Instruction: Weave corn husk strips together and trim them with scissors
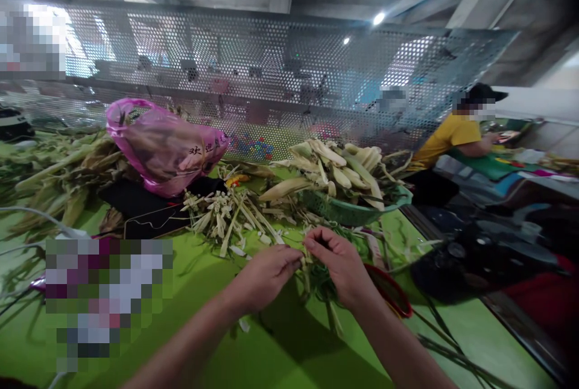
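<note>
Two containers dominate the green table point(190, 268): a green basket point(344, 209) towards the right, heaped above its rim with pale, dry husks point(339, 163), and a pink plastic bag point(158, 135) farther left, its handles gathered at the top and brownish contents showing through (what exactly these are is hard to tell). Dark writing runs across the bag's side, and the bag rests over a flat black thing point(154, 214). Beside the bag lies a loose leafy pile point(67, 178); between bag and basket, many short cut pieces point(221, 214) are scattered. Both forearms reach in from the lower edge and slant towards each other, so the hands nearly meet in front of the basket. The left hand point(269, 274) is turned back-up, its fingers curled in and their tips drawn together on a thin pale strip point(306, 274). The right hand point(339, 262) pinches at the strip's upper end, thumb against bent forefinger, with hardly any gap. The strip hangs down between the hands, just beside a tangle of green strands point(323, 286) below the right hand.
</note>
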{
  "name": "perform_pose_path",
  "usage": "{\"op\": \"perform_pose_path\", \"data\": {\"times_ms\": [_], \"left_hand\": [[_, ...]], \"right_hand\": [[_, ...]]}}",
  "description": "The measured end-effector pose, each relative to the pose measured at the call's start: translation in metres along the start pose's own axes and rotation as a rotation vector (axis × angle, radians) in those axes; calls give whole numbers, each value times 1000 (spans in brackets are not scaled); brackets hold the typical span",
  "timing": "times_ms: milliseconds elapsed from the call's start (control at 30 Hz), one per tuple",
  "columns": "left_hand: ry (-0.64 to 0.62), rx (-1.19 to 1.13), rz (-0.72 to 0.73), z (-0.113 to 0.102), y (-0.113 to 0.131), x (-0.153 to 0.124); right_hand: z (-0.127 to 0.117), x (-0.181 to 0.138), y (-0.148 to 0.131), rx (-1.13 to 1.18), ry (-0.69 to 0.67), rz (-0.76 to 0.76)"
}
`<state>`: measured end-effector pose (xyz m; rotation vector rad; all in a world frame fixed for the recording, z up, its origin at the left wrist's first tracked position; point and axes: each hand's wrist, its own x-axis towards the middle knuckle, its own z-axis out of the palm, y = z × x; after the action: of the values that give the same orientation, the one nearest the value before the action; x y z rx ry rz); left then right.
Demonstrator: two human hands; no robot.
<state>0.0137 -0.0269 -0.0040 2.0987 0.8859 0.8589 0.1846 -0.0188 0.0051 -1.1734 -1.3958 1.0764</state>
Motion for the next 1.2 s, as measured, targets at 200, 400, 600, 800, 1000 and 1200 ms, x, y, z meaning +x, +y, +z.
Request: {"op": "perform_pose_path", "data": {"times_ms": [200, 400, 600, 800, 1000, 1200], "left_hand": [[0, -256, -93, 5, 0, 0], [170, -555, -245, 6, -10, 6], [149, -817, -201, -1, -1, 5], [197, -786, -295, 4, -4, 3], [240, -859, -345, 5, -2, 2], [274, -889, -360, 0, -4, 0]], "right_hand": [[1, 2, 2, 40, 91, 11], [-1, 0, -4, -85, -3, -66], [4, -3, -2, -346, -170, -108], [5, -6, 5, -472, -157, -175], [6, -5, 2, -472, -173, -205], [4, -6, -3, -445, -143, -219]]}}
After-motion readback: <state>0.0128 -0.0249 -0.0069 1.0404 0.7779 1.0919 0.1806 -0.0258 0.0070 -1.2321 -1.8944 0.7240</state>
